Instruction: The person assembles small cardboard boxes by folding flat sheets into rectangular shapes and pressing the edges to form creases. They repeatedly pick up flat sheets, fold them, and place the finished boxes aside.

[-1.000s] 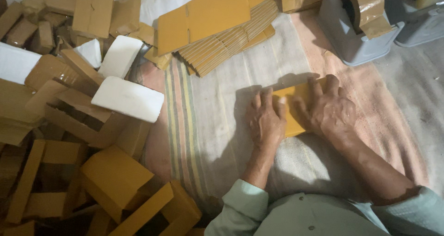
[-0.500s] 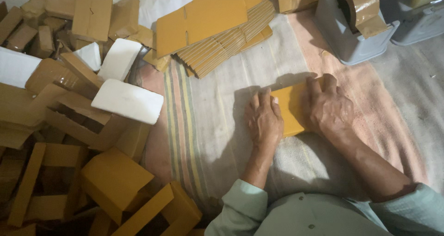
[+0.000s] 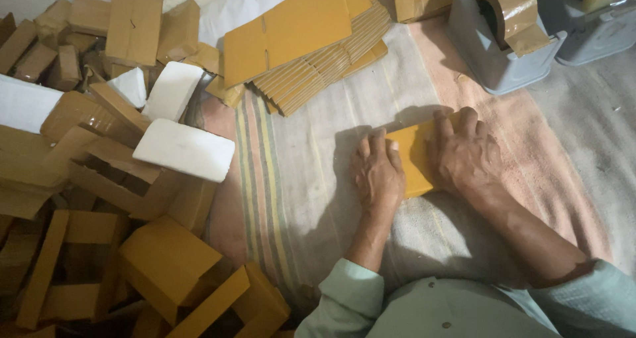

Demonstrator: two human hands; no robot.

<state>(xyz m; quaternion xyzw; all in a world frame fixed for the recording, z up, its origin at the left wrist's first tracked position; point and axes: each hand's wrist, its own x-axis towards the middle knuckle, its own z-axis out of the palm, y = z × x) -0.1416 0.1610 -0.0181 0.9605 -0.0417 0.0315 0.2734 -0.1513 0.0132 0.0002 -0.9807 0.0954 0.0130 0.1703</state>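
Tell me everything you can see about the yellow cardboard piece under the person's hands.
The yellow cardboard piece is a flat, mustard-coloured sheet that looks like thin card, lying on the striped cloth. Only its middle strip shows. The left hand presses palm-down on its left part and the right hand covers its right part, fingers spread toward the far edge. Its near corner pokes out between the wrists. It matches the stack of flat yellow sheets further away. Whether it is folded cannot be told.
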